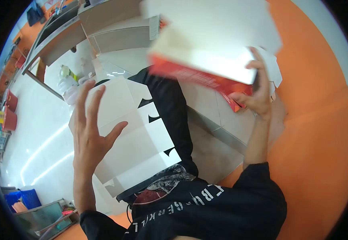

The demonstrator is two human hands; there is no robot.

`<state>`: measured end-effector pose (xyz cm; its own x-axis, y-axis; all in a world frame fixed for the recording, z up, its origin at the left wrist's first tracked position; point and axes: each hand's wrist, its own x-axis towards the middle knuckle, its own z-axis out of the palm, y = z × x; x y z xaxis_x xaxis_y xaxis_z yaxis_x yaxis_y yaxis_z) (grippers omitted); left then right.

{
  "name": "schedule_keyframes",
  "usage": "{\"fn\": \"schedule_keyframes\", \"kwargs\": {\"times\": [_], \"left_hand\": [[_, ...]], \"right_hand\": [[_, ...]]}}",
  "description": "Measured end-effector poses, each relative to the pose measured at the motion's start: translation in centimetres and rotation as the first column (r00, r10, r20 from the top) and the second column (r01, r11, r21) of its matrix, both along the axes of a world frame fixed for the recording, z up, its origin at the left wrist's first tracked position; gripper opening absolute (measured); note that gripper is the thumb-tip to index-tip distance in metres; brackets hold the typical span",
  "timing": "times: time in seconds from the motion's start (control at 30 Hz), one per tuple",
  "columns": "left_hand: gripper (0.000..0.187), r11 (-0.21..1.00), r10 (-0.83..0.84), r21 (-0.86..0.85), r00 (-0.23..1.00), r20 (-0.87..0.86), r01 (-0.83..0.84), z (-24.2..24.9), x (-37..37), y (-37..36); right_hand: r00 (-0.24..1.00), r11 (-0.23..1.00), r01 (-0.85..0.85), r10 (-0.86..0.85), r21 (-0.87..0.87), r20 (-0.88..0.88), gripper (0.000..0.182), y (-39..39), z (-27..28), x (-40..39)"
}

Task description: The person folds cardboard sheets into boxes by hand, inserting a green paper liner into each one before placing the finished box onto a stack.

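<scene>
My right hand [261,90] grips the corner of a red and white cardboard box [206,60], thumb below and fingers along its side. The box is raised at the upper right, blurred by motion, its white flaps standing out. On my lap lies a flat white box blank [136,140], creased, with notched tabs along its right edge. Over the left part of that blank, my left hand [90,138] is spread, thumb and fingers apart, with nothing in it.
Red printed cardboard [233,103] lies on the tiled ledge [204,106] beyond my right hand. Clear plastic bottles [68,82] stand on the floor at left. Farther off are red buckets [10,116], a blue basket [30,199] and a metal-framed table [58,44].
</scene>
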<state>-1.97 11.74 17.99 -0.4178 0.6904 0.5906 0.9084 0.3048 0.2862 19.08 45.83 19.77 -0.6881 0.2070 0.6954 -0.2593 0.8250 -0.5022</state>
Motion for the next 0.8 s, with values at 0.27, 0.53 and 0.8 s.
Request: {"fn": "schedule_keyframes", "kwargs": {"times": [0.27, 0.53, 0.8], "left_hand": [[0.054, 0.990, 0.059, -0.137, 0.976, 0.207, -0.031, -3.5, 0.3, -0.3], [0.040, 0.988, 0.027, -0.156, 0.988, 0.152, -0.003, -2.9, 0.7, 0.0], [0.039, 0.985, 0.068, -0.172, 0.976, 0.205, -0.032, -3.5, 0.7, -0.2]], "right_hand": [[0.786, 0.781, 0.613, -0.618, 0.123, 0.010, 0.063, 12.0, -3.1, 7.7], [0.693, 0.656, 0.656, -0.719, 0.372, 0.047, 0.060, 15.0, -6.6, 7.8], [0.512, 0.638, 0.693, -0.763, 0.335, 0.395, 0.055, 14.1, -6.2, 9.8]]}}
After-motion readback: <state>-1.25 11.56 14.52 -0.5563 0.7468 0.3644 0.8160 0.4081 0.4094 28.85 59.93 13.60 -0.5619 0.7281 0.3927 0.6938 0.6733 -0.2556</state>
